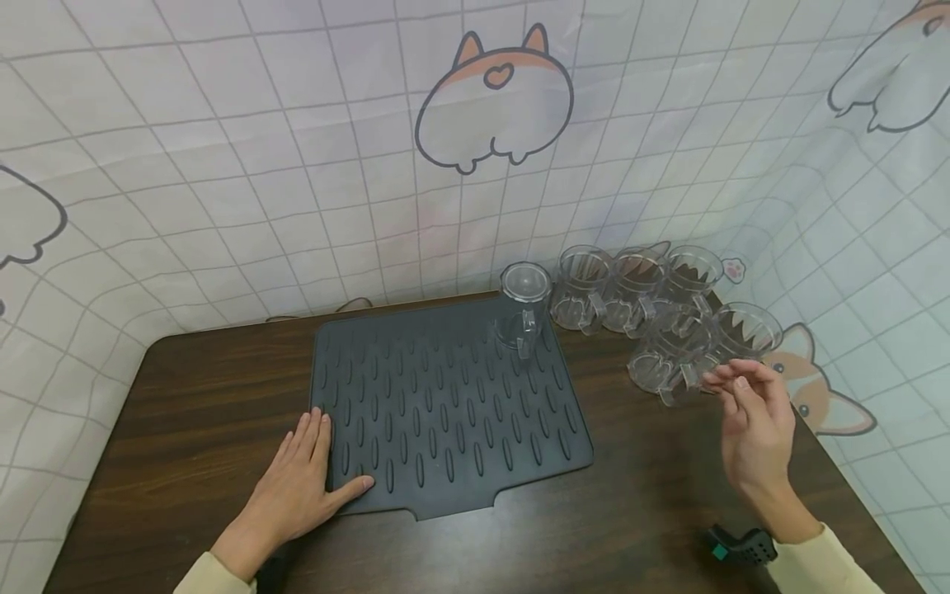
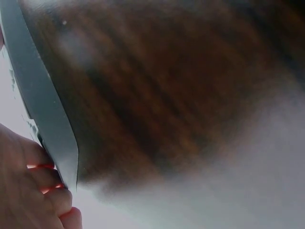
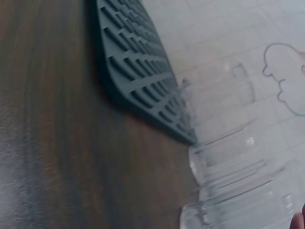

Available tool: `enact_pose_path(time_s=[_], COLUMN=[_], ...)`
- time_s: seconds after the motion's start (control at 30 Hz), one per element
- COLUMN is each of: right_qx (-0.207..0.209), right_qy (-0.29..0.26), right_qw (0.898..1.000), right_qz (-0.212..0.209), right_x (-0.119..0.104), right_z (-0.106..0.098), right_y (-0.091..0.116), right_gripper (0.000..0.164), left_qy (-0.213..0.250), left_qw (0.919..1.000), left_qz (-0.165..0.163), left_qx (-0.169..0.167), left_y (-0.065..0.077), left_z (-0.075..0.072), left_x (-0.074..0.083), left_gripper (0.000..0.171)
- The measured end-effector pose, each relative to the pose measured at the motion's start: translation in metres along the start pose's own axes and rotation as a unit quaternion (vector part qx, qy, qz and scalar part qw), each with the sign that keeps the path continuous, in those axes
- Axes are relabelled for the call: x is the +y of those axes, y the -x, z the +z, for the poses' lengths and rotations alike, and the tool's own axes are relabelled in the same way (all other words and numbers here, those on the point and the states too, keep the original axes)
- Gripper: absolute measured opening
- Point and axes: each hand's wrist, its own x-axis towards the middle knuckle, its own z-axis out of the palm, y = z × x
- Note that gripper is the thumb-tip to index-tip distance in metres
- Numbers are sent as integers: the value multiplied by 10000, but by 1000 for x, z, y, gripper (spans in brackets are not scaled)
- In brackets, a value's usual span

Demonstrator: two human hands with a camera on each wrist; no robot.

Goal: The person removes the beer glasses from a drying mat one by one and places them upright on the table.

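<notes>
A dark grey ribbed drying mat [image 1: 438, 412] lies on the table. My left hand [image 1: 291, 483] rests flat at its front left corner, fingers along the left edge and thumb on top. At the mat's back right corner a clear handled mug [image 1: 524, 309] stands bottom up. My right hand [image 1: 757, 433] is raised at the right, fingers loosely bent, its fingertips close to the front right clear mug [image 1: 748, 326] and overlapping its lower part in the head view. Only a fingertip [image 3: 297, 221] of that hand shows in the right wrist view.
Several more clear mugs [image 1: 582, 289] stand mouth up in a cluster behind and left of my right hand. The dark wooden table [image 1: 200, 412] meets a tile-patterned cloth wall [image 1: 356, 206] at the back and right. A black strap device [image 1: 742, 544] is near my right wrist.
</notes>
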Motion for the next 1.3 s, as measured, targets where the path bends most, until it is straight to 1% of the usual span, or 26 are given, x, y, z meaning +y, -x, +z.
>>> enact_pose_path(time_s=[0.07,0.3,0.57,0.7,0.93,1.1,1.23,1.3], right_qx=[-177,-470,-847,-1001,-1310,-1541,-1630,-1629], right_qy=[-135,66,-6,28,-72,273,474,462], right_qw=[9997,9985,9963,9949,9913,9877,9854,9852], right_qz=[-77,-273,-144,-85,-80,-24,152,260], right_x=[-3,-10,-6,-2,10,20,29,34], right_z=[3,18,35,44,57,66,72,75], right_y=[-3,-12,-17,-17,-16,-13,-11,-10], right_gripper=[26,38,46,47,48,48,48,47], left_qy=[-6,9,-32,-30,-38,-93,-177,-208], left_qw=[10000,10000,10000,10000,10000,10000,9998,9998], left_qz=[6,22,31,23,6,-9,-21,-24], left_qx=[9,26,-5,-5,-7,-18,-30,-42], left_y=[0,0,0,0,0,-1,-1,-1], left_z=[0,0,0,0,-1,-1,0,0], left_x=[0,0,-2,-1,-1,-1,-1,-1], left_gripper=[117,117,117,117,117,117,116,117])
